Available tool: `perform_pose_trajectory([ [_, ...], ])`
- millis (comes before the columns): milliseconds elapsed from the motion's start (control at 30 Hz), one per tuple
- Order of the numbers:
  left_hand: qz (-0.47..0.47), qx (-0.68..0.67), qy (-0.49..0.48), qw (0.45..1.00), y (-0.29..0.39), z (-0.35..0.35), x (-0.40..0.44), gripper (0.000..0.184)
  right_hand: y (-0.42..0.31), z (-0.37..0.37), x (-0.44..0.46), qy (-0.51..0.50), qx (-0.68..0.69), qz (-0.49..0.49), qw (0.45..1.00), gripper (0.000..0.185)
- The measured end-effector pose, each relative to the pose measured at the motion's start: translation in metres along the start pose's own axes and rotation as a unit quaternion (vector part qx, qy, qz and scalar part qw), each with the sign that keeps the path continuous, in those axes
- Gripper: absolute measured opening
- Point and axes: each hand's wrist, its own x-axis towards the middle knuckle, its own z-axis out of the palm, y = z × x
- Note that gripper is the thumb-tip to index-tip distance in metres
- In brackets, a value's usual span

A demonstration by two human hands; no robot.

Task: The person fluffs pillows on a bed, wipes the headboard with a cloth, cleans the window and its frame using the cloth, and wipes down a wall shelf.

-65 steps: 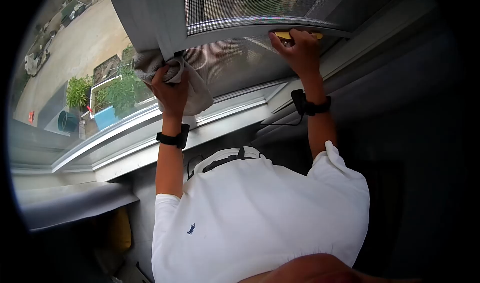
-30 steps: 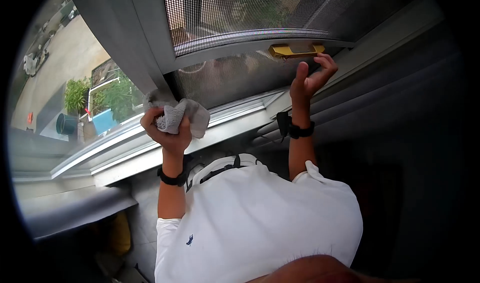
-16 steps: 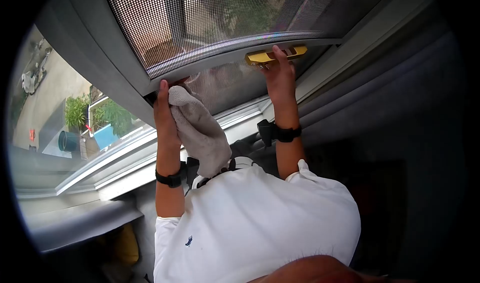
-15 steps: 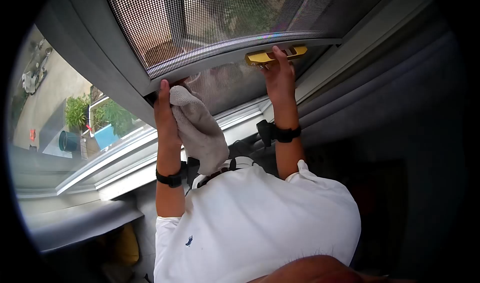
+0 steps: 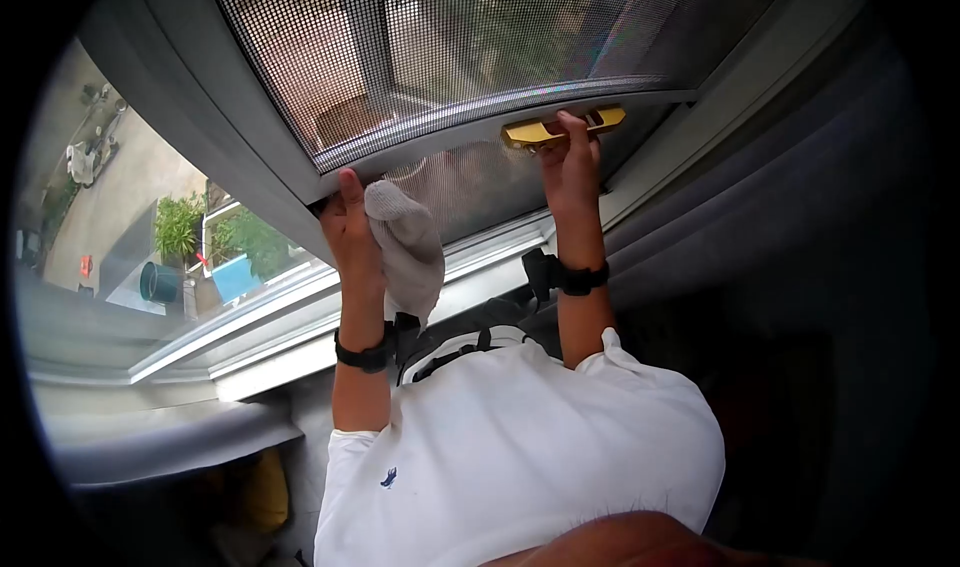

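Observation:
My left hand (image 5: 352, 232) grips the lower left corner of the window screen's frame (image 5: 445, 132), thumb on the front face and fingers mostly hidden underneath. A light grey cloth (image 5: 408, 247) hangs against this hand's inner side, and how it is held is partly hidden. Farther right along the same bar, my right hand (image 5: 572, 172) is closed on a yellow handheld tool (image 5: 527, 134) with a dark slot, whose exact kind I cannot make out. The tool lies along the bar's lower edge. Above the bar stretches the dark mesh (image 5: 450, 37).
A white window sill (image 5: 290, 360) runs below the screen. Through the glass on the left, potted plants (image 5: 180, 225) and a green bucket (image 5: 160, 283) stand outside. Dark curtains (image 5: 740, 177) hang on the right.
The whole view has shifted slightly, so hands and frame appear lower and farther right. The cloth's lower end now hangs clear of my waist. Both grips look the same.

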Motion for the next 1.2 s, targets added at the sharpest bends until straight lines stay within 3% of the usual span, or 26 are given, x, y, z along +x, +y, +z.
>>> perform_pose_trajectory([
  [467,0.081,0.089,0.031,0.992,-0.002,0.005,-0.001,0.051,0.012,-0.004,0.007,0.064,-0.019,-0.034,0.997,0.017],
  [567,0.121,0.096,-0.021,0.988,-0.006,-0.004,0.003,0.048,0.016,-0.014,0.008,0.041,-0.021,-0.045,0.998,0.016],
  [733,0.129,0.098,-0.009,0.987,-0.009,0.001,0.004,0.053,0.010,-0.010,0.004,-0.009,-0.018,-0.046,0.999,0.021],
  [800,0.130,0.111,-0.021,0.985,-0.008,0.001,0.005,0.051,0.013,-0.014,0.006,0.025,-0.047,-0.065,0.996,0.020],
  [1067,0.096,0.082,-0.084,0.988,-0.003,-0.002,-0.001,0.038,0.019,-0.027,-0.001,-0.124,-0.123,-0.054,0.983,0.042],
  [1133,0.085,0.116,-0.073,0.987,-0.017,-0.011,-0.005,0.034,0.037,-0.044,-0.008,-0.237,-0.097,-0.014,0.967,0.051],
  [1200,0.065,0.151,-0.079,0.983,-0.025,-0.016,-0.010,0.030,0.047,-0.033,-0.033,-0.225,-0.126,-0.002,0.966,0.047],
])
